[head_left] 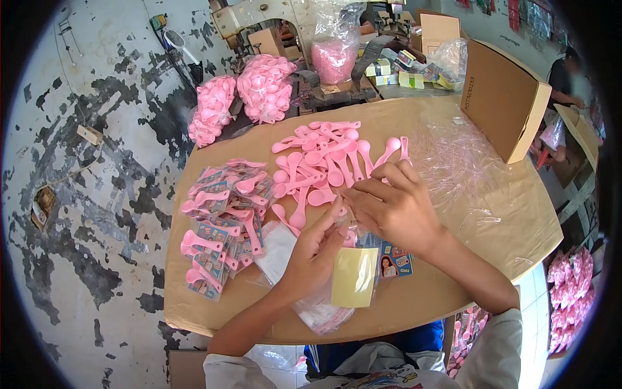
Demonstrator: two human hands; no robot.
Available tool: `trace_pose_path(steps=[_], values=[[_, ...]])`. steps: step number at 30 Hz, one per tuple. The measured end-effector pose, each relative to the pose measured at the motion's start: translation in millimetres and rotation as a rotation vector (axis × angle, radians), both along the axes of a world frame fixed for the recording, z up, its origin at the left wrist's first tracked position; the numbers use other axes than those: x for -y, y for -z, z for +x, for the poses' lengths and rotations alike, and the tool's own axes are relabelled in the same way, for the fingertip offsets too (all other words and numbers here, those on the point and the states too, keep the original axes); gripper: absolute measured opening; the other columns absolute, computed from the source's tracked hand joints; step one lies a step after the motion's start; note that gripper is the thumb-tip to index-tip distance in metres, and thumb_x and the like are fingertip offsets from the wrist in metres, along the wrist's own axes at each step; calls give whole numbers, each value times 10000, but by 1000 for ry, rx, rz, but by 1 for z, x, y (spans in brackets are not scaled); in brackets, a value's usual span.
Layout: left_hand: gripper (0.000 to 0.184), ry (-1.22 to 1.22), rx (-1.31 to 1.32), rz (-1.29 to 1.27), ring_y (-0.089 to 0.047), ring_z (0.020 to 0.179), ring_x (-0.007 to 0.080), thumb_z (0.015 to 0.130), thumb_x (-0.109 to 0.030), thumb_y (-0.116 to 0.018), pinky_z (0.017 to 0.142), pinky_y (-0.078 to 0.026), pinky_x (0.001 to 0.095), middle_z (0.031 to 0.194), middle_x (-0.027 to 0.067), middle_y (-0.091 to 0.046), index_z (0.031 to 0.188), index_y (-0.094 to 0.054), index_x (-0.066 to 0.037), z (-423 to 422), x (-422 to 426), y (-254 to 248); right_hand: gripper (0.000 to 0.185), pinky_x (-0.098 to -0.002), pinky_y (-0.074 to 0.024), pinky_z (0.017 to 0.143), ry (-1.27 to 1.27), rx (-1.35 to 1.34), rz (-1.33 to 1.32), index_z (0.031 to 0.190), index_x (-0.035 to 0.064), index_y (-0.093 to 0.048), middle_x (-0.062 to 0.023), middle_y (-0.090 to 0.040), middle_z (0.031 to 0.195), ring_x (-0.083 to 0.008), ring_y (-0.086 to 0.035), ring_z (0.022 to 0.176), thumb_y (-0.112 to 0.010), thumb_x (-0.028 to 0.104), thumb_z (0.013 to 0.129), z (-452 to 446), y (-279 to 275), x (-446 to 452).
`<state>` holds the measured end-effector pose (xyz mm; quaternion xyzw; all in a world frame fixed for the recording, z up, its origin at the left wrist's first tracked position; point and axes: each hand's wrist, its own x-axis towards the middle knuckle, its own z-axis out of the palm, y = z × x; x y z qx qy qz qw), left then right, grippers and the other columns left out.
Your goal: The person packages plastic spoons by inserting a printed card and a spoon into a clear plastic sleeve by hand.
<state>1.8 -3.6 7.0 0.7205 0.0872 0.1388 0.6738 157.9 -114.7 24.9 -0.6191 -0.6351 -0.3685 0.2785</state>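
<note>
My left hand (pixel 316 249) and my right hand (pixel 396 206) meet at the table's middle, fingertips pinched together on the top of a transparent plastic packet (pixel 353 223). Something pink shows inside it, and a glossy yellow card (pixel 355 277) hangs at its lower part. Just beyond my fingers lies a loose heap of pink measuring spoons (pixel 324 155). Under my left hand are flat transparent bags (pixel 317 311). A printed blue card (pixel 395 259) lies beneath my right wrist. To the left is a pile of packed spoons with printed cards (pixel 227 220).
Thin transparent strips (pixel 460 155) are scattered at the right of the brown-covered table (pixel 453 272). An upright cardboard box (pixel 502 97) stands at the back right. Bulging bags of pink spoons (pixel 265 87) sit behind the table. Another person (pixel 565 81) is at the far right.
</note>
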Motion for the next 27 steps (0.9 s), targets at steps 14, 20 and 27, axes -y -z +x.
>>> trace_pose_path(steps=[14, 20, 27], values=[[384, 19, 100, -384, -591, 779, 44, 1020, -174, -429, 696, -526, 235, 1054, 26, -610, 1373, -409, -25, 7, 7, -3, 113, -274, -446, 652, -509, -1214, -53, 744, 55, -573, -3, -589, 706, -91, -545, 691, -607, 120, 830, 52, -64, 54], [324, 0, -88, -447, -647, 756, 88, 1006, -252, -476, 704, -547, 266, 942, 6, -644, 1222, -561, -26, 11, -14, 14, 162, -291, -463, 692, 76, -850, -208, 949, 19, -654, -63, -664, 821, -163, -590, 726, -593, 91, 817, 183, -6, 93], [336, -54, -11, -501, -648, 801, 90, 999, -286, -491, 704, -546, 260, 920, 11, -656, 1189, -591, -28, 10, -8, 1, 257, -280, -492, 712, -137, -1084, -179, 1052, 23, -660, -54, -681, 847, -95, -601, 788, -621, -39, 805, 62, -25, 56]])
